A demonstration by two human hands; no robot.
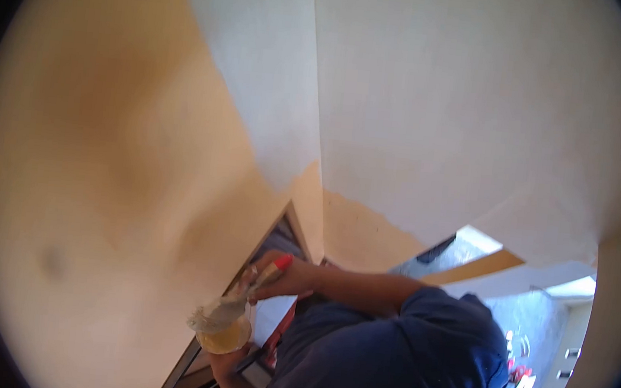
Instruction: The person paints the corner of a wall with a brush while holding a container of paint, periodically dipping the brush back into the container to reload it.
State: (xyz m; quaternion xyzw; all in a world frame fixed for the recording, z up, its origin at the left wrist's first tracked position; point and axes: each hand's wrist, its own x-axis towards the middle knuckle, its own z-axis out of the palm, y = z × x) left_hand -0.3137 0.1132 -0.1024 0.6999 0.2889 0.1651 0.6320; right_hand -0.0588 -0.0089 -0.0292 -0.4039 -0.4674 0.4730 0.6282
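A brush with a red-tipped handle (271,271) is gripped in my right hand (278,277), its pale, paint-coated bristles pointing down and to the left. Right under the bristles is a yellowish container (225,338), smeared with pale paint near its top. My left hand (231,356) holds the container from below, with its fingers partly hidden behind it. The bristles overlap the container's rim; whether they touch it cannot be made out. Beside the hands is a wall (116,198) with an orange-tan surface.
White paint covers the upper wall (410,91) around the corner, above an uneven orange edge. A dark-framed opening (282,229) lies behind the hands. Dark bars show below the container. At lower right are a bright floor area and several red and white items (520,386).
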